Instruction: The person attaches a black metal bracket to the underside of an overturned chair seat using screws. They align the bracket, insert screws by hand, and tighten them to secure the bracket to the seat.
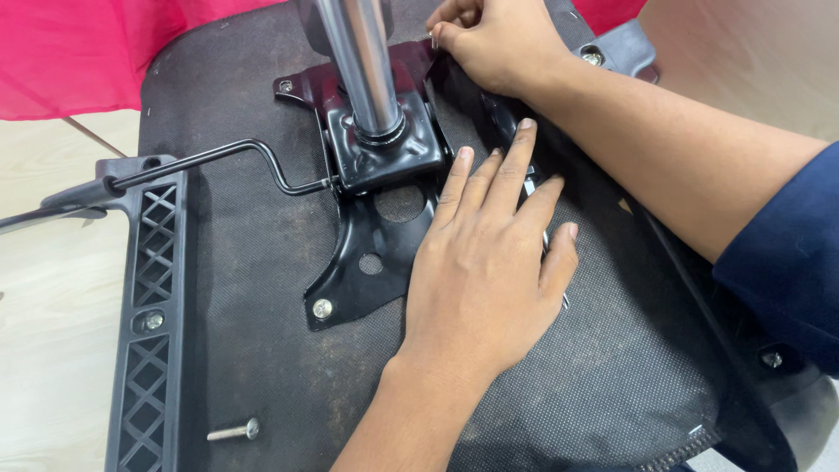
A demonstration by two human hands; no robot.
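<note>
An upturned chair seat [249,350], covered in black fabric, lies under me. A black metal mechanism plate [371,240] with a shiny steel column [358,61] is bolted onto it; one bolt head [322,308] shows at its near corner. My left hand [489,262] lies flat, fingers spread, on the plate's right side and the fabric, with a thin metal piece partly hidden beneath it. My right hand [494,44] reaches across to the plate's far right corner, fingertips pinched on a small metal screw [433,37].
A bent black lever [218,157] runs left from the plate. A latticed black armrest bracket [153,288] is screwed along the seat's left edge, another bracket [620,48] sits far right. A loose silver bolt [234,431] lies near the front. Red cloth [70,52] lies behind.
</note>
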